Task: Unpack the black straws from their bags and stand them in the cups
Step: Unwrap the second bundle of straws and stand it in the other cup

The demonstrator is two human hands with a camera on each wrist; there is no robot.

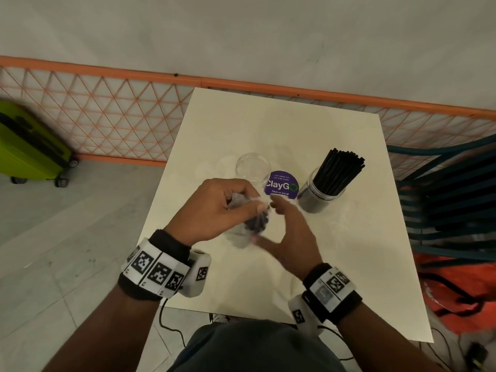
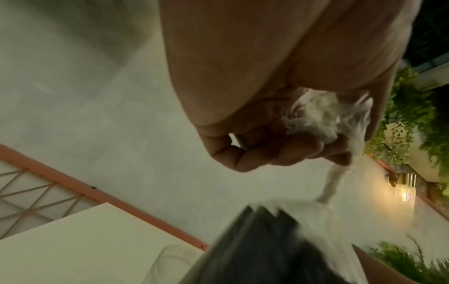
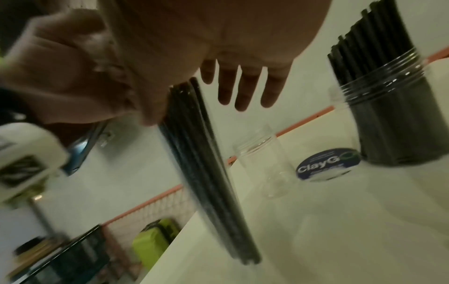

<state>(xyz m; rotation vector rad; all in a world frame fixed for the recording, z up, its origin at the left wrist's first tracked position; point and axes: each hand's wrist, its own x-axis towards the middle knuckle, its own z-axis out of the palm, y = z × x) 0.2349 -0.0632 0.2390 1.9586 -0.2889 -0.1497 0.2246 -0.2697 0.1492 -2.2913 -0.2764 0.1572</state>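
The left hand [image 1: 214, 208] is clamped on the bunched top of a clear bag [image 2: 316, 115] of black straws [image 3: 206, 173], held above the table [image 1: 335, 264]. At its 3 o'clock, the right hand [image 1: 290, 234] has its fingers spread apart, holding nothing. An empty cup [image 1: 253, 167] stands at 12 o'clock; a straw-filled cup [image 1: 319, 194] stands at 2 o'clock.

You are sitting in what looks like a shared pantry or café corner. A round purple sticker [image 1: 281, 187] on the square cream table [image 1: 349, 264] says "ClayGo, clean as you go". An orange lattice railing [image 1: 107, 114] runs behind, and a lime green suitcase [image 1: 29, 149] stands on the grey tiled floor [image 1: 67, 251].
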